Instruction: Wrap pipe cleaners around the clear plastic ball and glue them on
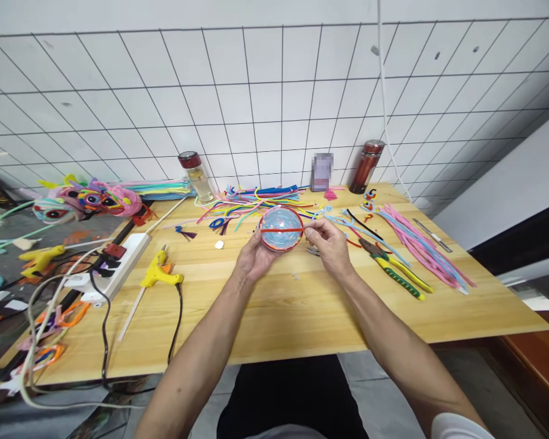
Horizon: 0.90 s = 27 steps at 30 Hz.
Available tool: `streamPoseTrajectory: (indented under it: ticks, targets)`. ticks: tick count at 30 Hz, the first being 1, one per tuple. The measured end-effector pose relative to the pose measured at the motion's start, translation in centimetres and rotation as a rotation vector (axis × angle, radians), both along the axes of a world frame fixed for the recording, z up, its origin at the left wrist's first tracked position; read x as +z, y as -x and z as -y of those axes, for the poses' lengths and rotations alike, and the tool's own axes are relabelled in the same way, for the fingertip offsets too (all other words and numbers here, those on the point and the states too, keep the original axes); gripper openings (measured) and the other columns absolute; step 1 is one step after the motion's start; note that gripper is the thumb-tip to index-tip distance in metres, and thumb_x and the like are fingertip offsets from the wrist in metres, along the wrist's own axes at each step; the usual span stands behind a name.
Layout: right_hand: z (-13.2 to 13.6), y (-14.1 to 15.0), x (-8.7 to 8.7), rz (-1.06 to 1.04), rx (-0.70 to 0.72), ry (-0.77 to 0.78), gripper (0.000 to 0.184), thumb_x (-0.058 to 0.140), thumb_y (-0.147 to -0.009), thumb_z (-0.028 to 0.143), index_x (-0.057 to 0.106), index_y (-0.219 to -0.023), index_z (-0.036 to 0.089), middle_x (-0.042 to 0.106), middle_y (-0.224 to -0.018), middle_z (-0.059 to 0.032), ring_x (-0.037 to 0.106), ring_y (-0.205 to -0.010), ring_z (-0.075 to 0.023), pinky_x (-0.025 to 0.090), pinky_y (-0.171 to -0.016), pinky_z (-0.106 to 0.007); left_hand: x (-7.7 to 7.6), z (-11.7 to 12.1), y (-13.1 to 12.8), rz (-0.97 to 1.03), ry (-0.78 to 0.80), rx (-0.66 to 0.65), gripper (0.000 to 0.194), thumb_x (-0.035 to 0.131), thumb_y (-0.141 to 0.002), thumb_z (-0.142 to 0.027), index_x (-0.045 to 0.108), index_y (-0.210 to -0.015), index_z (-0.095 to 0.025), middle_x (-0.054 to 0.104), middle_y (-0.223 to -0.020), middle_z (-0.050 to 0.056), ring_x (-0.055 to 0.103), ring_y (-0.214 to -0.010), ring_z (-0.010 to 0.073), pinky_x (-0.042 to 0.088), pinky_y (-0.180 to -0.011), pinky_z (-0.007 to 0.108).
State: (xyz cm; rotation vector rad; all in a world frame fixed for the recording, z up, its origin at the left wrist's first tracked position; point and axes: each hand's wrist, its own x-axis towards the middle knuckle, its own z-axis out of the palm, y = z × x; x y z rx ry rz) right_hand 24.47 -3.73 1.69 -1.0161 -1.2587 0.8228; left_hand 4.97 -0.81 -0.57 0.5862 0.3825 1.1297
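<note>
Over the middle of the table, my left hand [255, 257] is wrapped around the side of a round, pale blue, bowl-like piece [281, 241] with a red rim. Its hollow side faces me. A straight red strip [281, 230], which looks like a pipe cleaner, lies across the opening from side to side. At the right edge, the fingers of my right hand [330, 242] pinch the strip's end. Just behind that hand a small metal tool [313, 251] is partly hidden. Pliers with yellow and green handles [396, 271] lie to its right.
Left of my hands lie a yellow glue gun [160, 271] with its cord and a white power strip [119, 268]. Pipe cleaners [260, 198], a glass bottle [199, 177] and a red flask [367, 167] are at the back. Pink pipe cleaners [416, 247] lie right.
</note>
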Motion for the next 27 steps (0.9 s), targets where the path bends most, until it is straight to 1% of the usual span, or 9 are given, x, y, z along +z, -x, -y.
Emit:
streamPoseTrajectory:
  ticks: [5, 8, 11, 15, 18, 22, 27]
  targets:
    - [0.1, 0.2, 0.1, 0.040, -0.019, -0.016, 0.023, 0.075, -0.083, 0.045, 0.071, -0.087, 0.023, 0.064, -0.073, 0.0017, 0.054, -0.065, -0.0137, 0.047, -0.062, -0.028, 0.5, 0.2, -0.1, -0.017, 0.053, 0.027, 0.059, 0.078, -0.090, -0.036, 0.059, -0.145, -0.026, 0.065, -0.150, 0.013, 0.057, -0.145, 0.0351, 0.052, -0.114, 0.061]
    - [0.2, 0.3, 0.1, 0.030, 0.010, 0.000, 0.026, 0.075, -0.084, 0.047, 0.069, -0.087, 0.023, 0.064, -0.074, 0.0013, 0.056, -0.067, -0.0145, 0.048, -0.063, -0.029, 0.6, 0.3, 0.0, -0.030, 0.044, 0.020, 0.057, 0.079, -0.089, -0.036, 0.061, -0.143, -0.026, 0.067, -0.148, 0.013, 0.056, -0.145, 0.0351, 0.052, -0.114, 0.060]
    - [0.3, 0.6, 0.1, -0.024, 0.038, -0.002, 0.026, 0.076, -0.083, 0.046, 0.064, -0.088, 0.023, 0.065, -0.079, 0.0007, 0.059, -0.071, -0.0150, 0.052, -0.067, -0.030, 0.5, 0.3, 0.2, -0.036, 0.024, 0.015, 0.057, 0.081, -0.086, -0.037, 0.063, -0.139, -0.025, 0.068, -0.146, 0.012, 0.055, -0.146, 0.0351, 0.051, -0.115, 0.060]
    - [0.6, 1.6, -0.4, -0.102, -0.028, -0.041, 0.035, 0.080, -0.080, 0.045, 0.060, -0.100, 0.024, 0.067, -0.097, -0.0026, 0.063, -0.083, -0.0163, 0.056, -0.074, -0.031, 0.4, 0.4, 0.4, -0.047, -0.007, 0.019, 0.058, 0.085, -0.081, -0.039, 0.066, -0.134, -0.026, 0.068, -0.145, 0.012, 0.052, -0.149, 0.0370, 0.048, -0.118, 0.062]
    - [1.3, 2.7, -0.7, -0.122, -0.086, -0.062, 0.041, 0.078, -0.083, 0.046, 0.058, -0.113, 0.025, 0.067, -0.110, -0.0059, 0.065, -0.091, -0.0178, 0.058, -0.076, -0.032, 0.4, 0.5, 0.7, -0.070, -0.021, 0.006, 0.062, 0.087, -0.076, -0.045, 0.066, -0.132, -0.027, 0.068, -0.145, 0.012, 0.048, -0.152, 0.0390, 0.044, -0.120, 0.064]
    - [2.6, 3.9, -0.9, -0.052, -0.167, -0.162, 0.041, 0.073, -0.089, 0.042, 0.056, -0.122, 0.025, 0.068, -0.118, -0.0088, 0.067, -0.101, -0.0212, 0.059, -0.082, -0.037, 0.4, 0.6, 1.2, -0.139, -0.055, 0.003, 0.072, 0.093, -0.064, -0.049, 0.068, -0.128, -0.028, 0.071, -0.141, 0.011, 0.045, -0.154, 0.0405, 0.046, -0.120, 0.061]
    - [3.7, 4.5, -0.7, 0.069, -0.241, -0.339, 0.039, 0.071, -0.090, 0.034, 0.055, -0.125, 0.026, 0.069, -0.117, -0.0093, 0.069, -0.101, -0.0231, 0.059, -0.082, -0.040, -0.2, 0.6, 1.9, -0.193, -0.081, 0.088, 0.073, 0.097, -0.051, -0.054, 0.074, -0.116, -0.030, 0.076, -0.127, 0.007, 0.049, -0.149, 0.0398, 0.055, -0.112, 0.052]
